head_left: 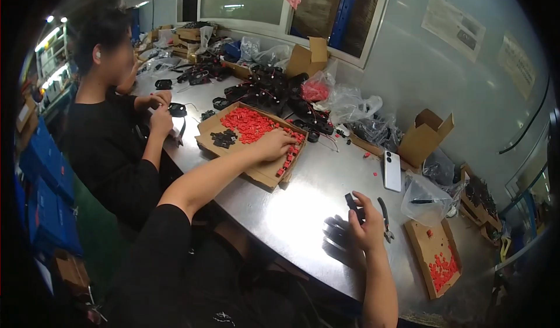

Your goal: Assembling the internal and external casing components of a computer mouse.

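My left hand (274,146) reaches into a shallow cardboard tray (265,176), its fingers bent down at a row of red and black pieces (287,166) along the right side. Whatever its fingertips pinch is hidden. Loose small red plastic pieces (248,124) fill the tray's far part, with a cluster of small black pieces (223,138) at its left. Over the table to the right, my right hand (367,229) grips a small black plastic part (350,202) between thumb and fingers. Pliers (385,218) with dark handles lie just right of that hand.
A smaller cardboard tray (417,252) with red pieces stands at the right. Behind it are a clear plastic bag (429,202) and a white phone (392,171). Black wired housings (268,91) are heaped at the back. On my left, a co-worker (111,135) handles a black part.
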The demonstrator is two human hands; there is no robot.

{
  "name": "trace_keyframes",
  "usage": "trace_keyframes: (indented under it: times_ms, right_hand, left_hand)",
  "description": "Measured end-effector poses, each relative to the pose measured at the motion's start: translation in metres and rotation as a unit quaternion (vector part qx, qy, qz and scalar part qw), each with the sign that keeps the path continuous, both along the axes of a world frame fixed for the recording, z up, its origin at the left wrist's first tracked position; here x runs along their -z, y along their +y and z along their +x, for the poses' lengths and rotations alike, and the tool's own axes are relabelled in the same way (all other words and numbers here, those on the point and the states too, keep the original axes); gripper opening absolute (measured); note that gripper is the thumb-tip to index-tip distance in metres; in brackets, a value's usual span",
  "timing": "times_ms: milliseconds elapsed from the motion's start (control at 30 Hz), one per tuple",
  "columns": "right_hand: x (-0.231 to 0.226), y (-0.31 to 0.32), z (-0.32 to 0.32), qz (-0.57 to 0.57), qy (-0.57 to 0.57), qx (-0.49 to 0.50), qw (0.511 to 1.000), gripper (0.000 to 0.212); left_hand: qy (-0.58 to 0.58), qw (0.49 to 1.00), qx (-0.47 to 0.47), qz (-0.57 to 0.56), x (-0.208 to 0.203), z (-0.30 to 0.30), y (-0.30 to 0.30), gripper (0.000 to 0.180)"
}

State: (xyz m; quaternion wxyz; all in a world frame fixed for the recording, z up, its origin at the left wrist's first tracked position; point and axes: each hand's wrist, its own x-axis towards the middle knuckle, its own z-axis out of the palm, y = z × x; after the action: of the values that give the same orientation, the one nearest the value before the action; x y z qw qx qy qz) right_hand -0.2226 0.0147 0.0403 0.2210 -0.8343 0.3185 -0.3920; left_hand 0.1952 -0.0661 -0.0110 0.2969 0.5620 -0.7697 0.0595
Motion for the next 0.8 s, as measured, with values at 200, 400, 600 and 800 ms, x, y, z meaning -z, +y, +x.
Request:
trace_keyframes:
  times_ms: [200, 400, 600, 800]
  right_hand:
    - [0.002, -0.003, 0.002, 0.023, 0.013, -0.011, 1.000, 0.042]
    - [0.003, -0.003, 0.004, 0.033, 0.028, -0.021, 0.999, 0.043]
    - [0.007, 0.003, 0.004, 0.060, 0.028, 0.026, 0.997, 0.049]
    - [0.012, 0.010, 0.014, 0.156, -0.152, -0.001, 0.976, 0.075]
  left_hand:
    - [0.141, 0.987, -0.001, 0.073, -0.020, -0.006, 0.024, 0.021]
    - [0.043, 0.993, -0.058, 0.094, -0.031, 0.009, 0.012, 0.021]
    - [0.275, 0.957, -0.066, -0.061, -0.040, -0.040, 0.021, 0.020]
    - [0.491, 0.825, 0.230, 0.161, -0.046, -0.124, 0.078, 0.030]
